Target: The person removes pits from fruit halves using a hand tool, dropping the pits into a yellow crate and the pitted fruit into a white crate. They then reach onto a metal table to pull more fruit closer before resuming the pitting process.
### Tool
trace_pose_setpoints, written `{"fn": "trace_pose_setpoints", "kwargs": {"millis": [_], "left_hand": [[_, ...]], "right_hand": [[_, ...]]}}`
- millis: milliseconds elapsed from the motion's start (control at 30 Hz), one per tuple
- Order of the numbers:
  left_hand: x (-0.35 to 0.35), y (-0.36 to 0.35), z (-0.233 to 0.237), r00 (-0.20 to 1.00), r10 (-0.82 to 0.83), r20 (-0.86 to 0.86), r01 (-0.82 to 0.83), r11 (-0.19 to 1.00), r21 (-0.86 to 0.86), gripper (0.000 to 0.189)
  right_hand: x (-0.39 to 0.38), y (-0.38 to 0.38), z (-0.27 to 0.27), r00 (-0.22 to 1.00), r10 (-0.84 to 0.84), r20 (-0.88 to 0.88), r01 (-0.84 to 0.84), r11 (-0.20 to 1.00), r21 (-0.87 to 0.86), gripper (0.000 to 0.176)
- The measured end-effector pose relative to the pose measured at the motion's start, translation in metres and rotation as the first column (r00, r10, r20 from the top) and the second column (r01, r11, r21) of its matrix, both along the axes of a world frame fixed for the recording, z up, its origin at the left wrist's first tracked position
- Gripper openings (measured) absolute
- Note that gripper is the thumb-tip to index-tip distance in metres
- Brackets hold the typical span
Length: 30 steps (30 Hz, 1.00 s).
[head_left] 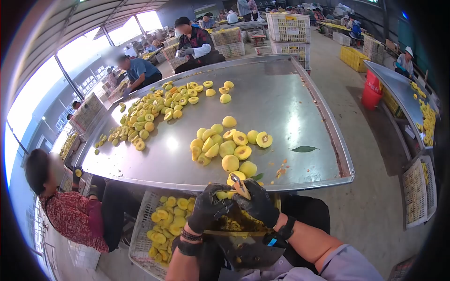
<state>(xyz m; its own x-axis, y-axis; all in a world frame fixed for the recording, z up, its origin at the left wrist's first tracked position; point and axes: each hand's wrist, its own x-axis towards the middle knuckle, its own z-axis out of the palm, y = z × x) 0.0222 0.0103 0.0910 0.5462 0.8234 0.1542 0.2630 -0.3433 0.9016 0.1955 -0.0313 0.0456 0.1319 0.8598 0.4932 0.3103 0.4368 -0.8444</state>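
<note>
the small tool (240, 186) is by the near edge of the metal surface (276, 107), held tight in the right hand (257, 202). the left hand (209, 207) curls close by; its grip is hard to tell. yellow fruit (230, 163) sits on the surface, with a white crate (142, 225) below.

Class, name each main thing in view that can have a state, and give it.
Left hand, gloved, fingers curled
Right hand, gloved, gripping
Hand tool, held, open or shut unclear
Near fruit heap, partly cut open
Far fruit heap, many cut open
Fruit crate, holding cut fruit
Leaf, green, loose
Red bucket, upright
Table, littered with scraps
</note>
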Motion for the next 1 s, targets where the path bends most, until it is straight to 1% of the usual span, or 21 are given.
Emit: {"fn": "trace_pose_setpoints", "kwargs": {"millis": [33, 67, 167, 200, 267, 300, 333, 367, 400, 500, 533, 567, 633, 667, 733, 767, 867, 933, 967, 1000], "left_hand": [[0.0, -0.007, 0.003, 0.999, 0.038, -0.032, -0.039, 0.999, -0.037, 0.043], [-0.006, -0.008, -0.014, 0.996, 0.083, -0.019, -0.079, 0.987, 0.141, 0.046], [0.003, -0.025, -0.03, 0.945, 0.193, 0.264, -0.193, 0.981, -0.027, 0.051], [0.007, -0.034, -0.029, 0.891, 0.209, 0.403, -0.127, 0.967, -0.221, 0.053], [0.006, -0.04, -0.029, 0.94, 0.178, 0.291, -0.171, 0.984, -0.048, 0.052], [0.006, -0.039, -0.029, 0.959, 0.162, 0.232, -0.177, 0.983, 0.045, 0.052], [0.003, -0.036, -0.033, 0.97, 0.146, 0.192, -0.168, 0.981, 0.1, 0.053], [0.001, -0.032, -0.037, 0.982, 0.141, 0.125, -0.16, 0.974, 0.16, 0.05], [0.0, -0.028, -0.04, 0.989, 0.136, 0.061, -0.146, 0.964, 0.221, 0.048], [0.002, -0.028, -0.038, 0.98, 0.186, -0.065, -0.161, 0.946, 0.28, 0.042], [0.007, -0.031, -0.032, 0.975, 0.209, -0.077, -0.185, 0.952, 0.244, 0.047], [0.01, -0.032, -0.03, 0.968, 0.233, -0.09, -0.21, 0.955, 0.208, 0.052], [0.01, -0.032, -0.034, 0.974, 0.214, -0.079, -0.186, 0.945, 0.27, 0.052], [0.01, -0.031, -0.036, 0.976, 0.206, -0.072, -0.175, 0.937, 0.301, 0.052], [0.005, -0.027, -0.038, 0.977, 0.144, -0.156, -0.043, 0.855, 0.516, 0.054], [0.003, -0.027, -0.039, 0.972, 0.119, -0.203, 0.03, 0.792, 0.609, 0.055], [0.002, -0.027, -0.045, 0.982, 0.1, -0.159, -0.01, 0.871, 0.492, 0.054], [0.003, -0.03, -0.045, 0.985, 0.129, -0.118, -0.087, 0.948, 0.306, 0.054], [0.003, -0.031, -0.044, 0.984, 0.145, -0.102, -0.122, 0.97, 0.208, 0.054], [0.003, -0.032, -0.045, 0.988, 0.145, -0.043, -0.138, 0.98, 0.145, 0.054]], "right_hand": [[-0.006, -0.004, -0.002, 0.998, -0.002, -0.061, -0.003, 0.997, -0.083, 0.029], [-0.011, -0.006, -0.002, 0.993, -0.009, -0.12, -0.011, 0.986, -0.166, 0.028], [-0.025, -0.013, 0.001, 0.96, 0.03, -0.278, -0.077, 0.984, -0.161, 0.023], [-0.028, -0.016, -0.002, 0.912, 0.1, -0.399, -0.183, 0.967, -0.175, 0.022], [-0.03, -0.016, -0.01, 0.75, 0.199, -0.631, -0.383, 0.908, -0.17, 0.021], [-0.028, -0.013, -0.011, 0.724, 0.227, -0.651, -0.419, 0.895, -0.154, 0.021], [-0.024, -0.01, -0.012, 0.698, 0.253, -0.669, -0.451, 0.882, -0.137, 0.02], [-0.021, -0.007, -0.013, 0.673, 0.277, -0.686, -0.479, 0.869, -0.119, 0.02], [-0.02, -0.004, -0.018, 0.658, 0.313, -0.685, -0.487, 0.871, -0.07, 0.021], [-0.011, -0.001, -0.023, 0.793, 0.278, -0.542, -0.449, 0.868, -0.211, 0.018], [-0.01, 0.0, -0.021, 0.838, 0.28, -0.469, -0.409, 0.891, -0.198, 0.016], [-0.01, 0.0, -0.018, 0.851, 0.278, -0.445, -0.4, 0.893, -0.208, 0.016], [-0.009, 0.0, -0.015, 0.877, 0.278, -0.393, -0.385, 0.895, -0.225, 0.015], [-0.008, 0.001, -0.017, 0.862, 0.282, -0.421, -0.405, 0.883, -0.237, 0.015], [-0.007, 0.004, -0.022, 0.831, 0.29, -0.476, -0.446, 0.857, -0.257, 0.014], [-0.008, 0.005, -0.025, 0.848, 0.279, -0.451, -0.42, 0.872, -0.251, 0.016], [-0.008, 0.006, -0.029, 0.9, 0.256, -0.352, -0.354, 0.902, -0.248, 0.02], [-0.008, 0.003, -0.028, 0.934, 0.253, -0.251, -0.319, 0.908, -0.271, 0.02], [-0.01, 0.003, -0.03, 0.948, 0.237, -0.213, -0.282, 0.936, -0.211, 0.024], [-0.012, 0.004, -0.034, 0.96, 0.218, -0.176, -0.245, 0.959, -0.146, 0.028]]}}
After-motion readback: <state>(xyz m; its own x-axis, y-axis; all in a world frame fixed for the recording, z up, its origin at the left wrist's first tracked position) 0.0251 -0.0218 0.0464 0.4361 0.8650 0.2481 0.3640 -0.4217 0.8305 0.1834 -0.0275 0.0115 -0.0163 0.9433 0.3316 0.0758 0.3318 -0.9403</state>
